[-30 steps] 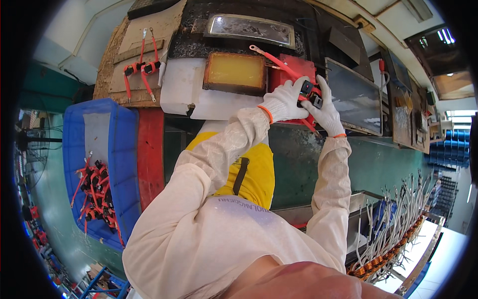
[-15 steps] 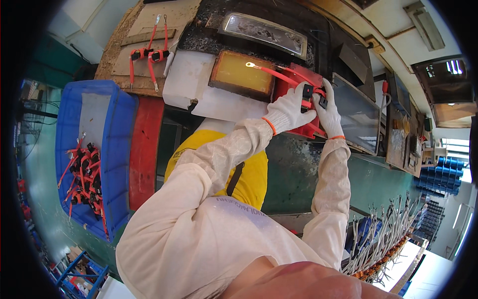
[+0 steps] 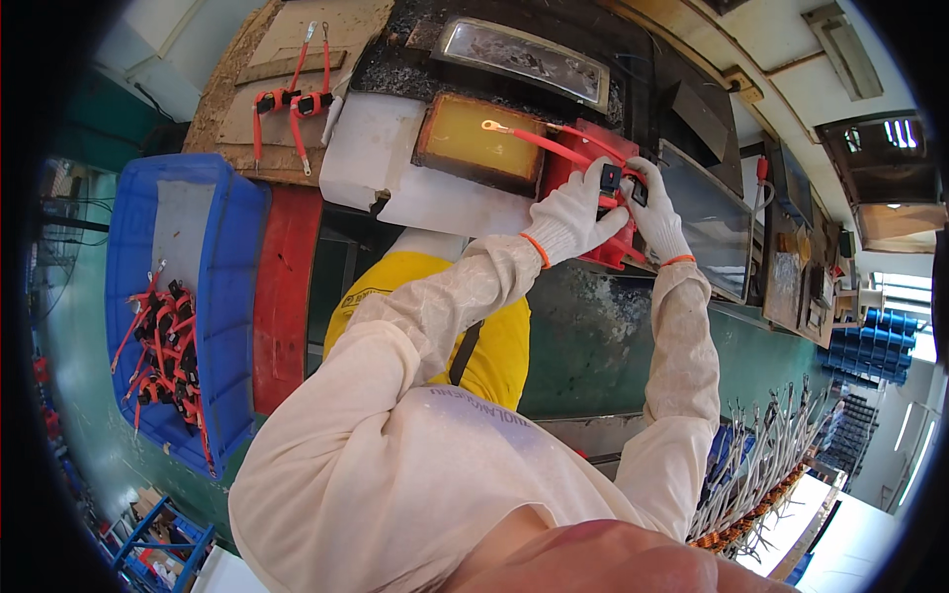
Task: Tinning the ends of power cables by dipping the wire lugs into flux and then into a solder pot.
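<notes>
My left hand [image 3: 571, 215], in a white knit glove, is closed around a red cable [image 3: 560, 150] by a black block [image 3: 610, 179]. One end of the cable carries a metal ring terminal and reaches left over a tray of yellow material [image 3: 481, 138]. My right hand [image 3: 656, 212], also gloved, has its fingers bent round the same cable assembly at a second black part [image 3: 641, 192]. Both hands are over a red holder [image 3: 593, 136] on the bench. The fingertips and the cable between them are partly hidden.
Two similar red cables [image 3: 301, 102] lie on a board at the back left. A blue bin [image 3: 232, 287] on the left holds several more. Behind the yellow tray is a metal-rimmed pan [image 3: 524, 61]. Grey-white leads [image 3: 756, 474] stand bundled at the lower right.
My right hand has shifted slightly right and its elbow has swung outward. My left hand stays nearly in place. The cable's ring end has moved slightly left.
</notes>
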`<state>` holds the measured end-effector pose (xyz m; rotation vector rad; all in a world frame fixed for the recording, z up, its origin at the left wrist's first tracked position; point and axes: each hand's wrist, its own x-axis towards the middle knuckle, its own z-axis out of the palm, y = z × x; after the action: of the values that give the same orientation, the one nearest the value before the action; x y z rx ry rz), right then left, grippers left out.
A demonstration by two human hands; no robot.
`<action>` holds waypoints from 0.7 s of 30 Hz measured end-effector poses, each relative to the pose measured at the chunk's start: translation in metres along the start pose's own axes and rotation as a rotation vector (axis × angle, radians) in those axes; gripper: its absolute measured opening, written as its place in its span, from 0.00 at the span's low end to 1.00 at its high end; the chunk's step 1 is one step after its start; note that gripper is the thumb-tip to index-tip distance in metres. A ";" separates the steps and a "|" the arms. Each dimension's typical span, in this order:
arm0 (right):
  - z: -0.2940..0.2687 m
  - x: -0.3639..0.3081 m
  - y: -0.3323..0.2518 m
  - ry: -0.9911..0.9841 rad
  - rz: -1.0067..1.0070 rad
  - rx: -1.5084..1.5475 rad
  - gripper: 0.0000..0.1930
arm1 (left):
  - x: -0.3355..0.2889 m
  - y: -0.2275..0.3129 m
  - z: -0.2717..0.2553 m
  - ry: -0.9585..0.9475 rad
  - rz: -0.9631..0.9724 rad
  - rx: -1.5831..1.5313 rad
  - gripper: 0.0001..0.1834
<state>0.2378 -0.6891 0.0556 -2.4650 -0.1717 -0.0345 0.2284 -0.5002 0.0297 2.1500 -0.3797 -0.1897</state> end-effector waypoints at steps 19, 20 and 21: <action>0.007 0.044 0.010 -0.075 -0.252 -0.029 0.29 | -0.008 0.006 -0.013 -0.031 -0.027 0.014 0.46; 0.009 0.045 0.008 -0.085 -0.238 -0.030 0.28 | -0.008 0.004 -0.013 -0.025 -0.032 0.015 0.46; 0.009 0.045 0.007 -0.091 -0.245 -0.027 0.28 | -0.008 0.003 -0.011 0.003 -0.015 0.018 0.46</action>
<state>0.2830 -0.6836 0.0473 -2.4600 -0.5150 -0.0303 0.2231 -0.4900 0.0383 2.1715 -0.3649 -0.1919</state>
